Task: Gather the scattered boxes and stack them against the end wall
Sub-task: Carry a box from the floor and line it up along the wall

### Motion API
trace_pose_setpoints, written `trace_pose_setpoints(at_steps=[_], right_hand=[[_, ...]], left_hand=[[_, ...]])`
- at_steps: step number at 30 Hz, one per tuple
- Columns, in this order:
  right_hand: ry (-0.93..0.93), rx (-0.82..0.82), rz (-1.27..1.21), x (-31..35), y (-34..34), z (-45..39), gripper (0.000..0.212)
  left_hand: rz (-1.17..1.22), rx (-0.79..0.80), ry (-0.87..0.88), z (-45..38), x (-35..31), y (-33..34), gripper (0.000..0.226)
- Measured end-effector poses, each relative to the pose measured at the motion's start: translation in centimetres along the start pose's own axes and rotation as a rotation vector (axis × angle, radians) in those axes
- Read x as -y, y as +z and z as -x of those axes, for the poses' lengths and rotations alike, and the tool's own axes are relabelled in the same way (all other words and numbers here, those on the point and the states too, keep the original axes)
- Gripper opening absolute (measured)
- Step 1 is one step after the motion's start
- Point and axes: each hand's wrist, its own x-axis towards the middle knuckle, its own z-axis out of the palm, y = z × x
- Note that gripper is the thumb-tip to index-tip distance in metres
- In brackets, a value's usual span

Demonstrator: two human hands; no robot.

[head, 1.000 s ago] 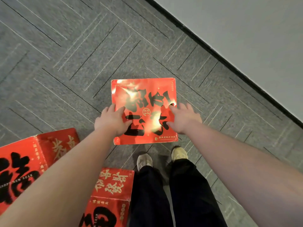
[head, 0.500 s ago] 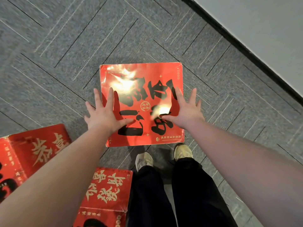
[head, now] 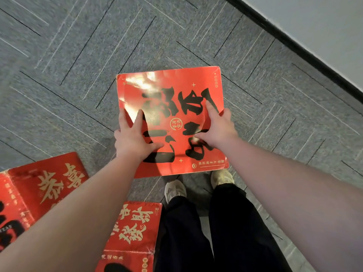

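Observation:
A flat red box (head: 170, 99) with big black characters lies in front of my feet on the grey carpet. My left hand (head: 133, 136) holds its left side, thumb and index finger on the glossy top, the other fingers over the left edge. On the opposite side my right hand (head: 218, 126) grips it, index finger and thumb on top and the remaining fingers curled round the right edge. Two more red boxes sit close by: one with gold characters at the left edge (head: 43, 183), another (head: 135, 226) beside my left leg at the bottom.
A pale wall (head: 324, 26) with a dark skirting strip (head: 294, 44) runs diagonally across the upper right. My shoes (head: 174, 190) and dark trousers (head: 216, 232) stand just under the box's near edge. Grey patterned carpet (head: 78, 65) stretches to the left and ahead.
Both hands went from lying spread flat on the box top to taking hold of its left and right edges. The box now looks a bit larger and nearer the wall.

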Motion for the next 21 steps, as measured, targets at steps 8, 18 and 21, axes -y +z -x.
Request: trace_pose_setpoints(at_steps=[8, 18, 21], right_hand=[[0.126, -0.086, -0.148, -5.2, -8.4, 6.5, 0.099], [0.324, -0.427, -0.553, -15.3, -23.8, 23.5, 0.100], [0.376, -0.522, -0.620, -19.7, -28.7, 29.3, 0.099]], left_hand=[[-0.193, 0.066, 0.223, 4.1, -10.0, -5.0, 0.110], [-0.481, 0.022, 0.721, 18.1, -32.9, -13.5, 0.107], [-0.552, 0.001, 0.856, 24.5, -39.8, -14.3, 0.107]])
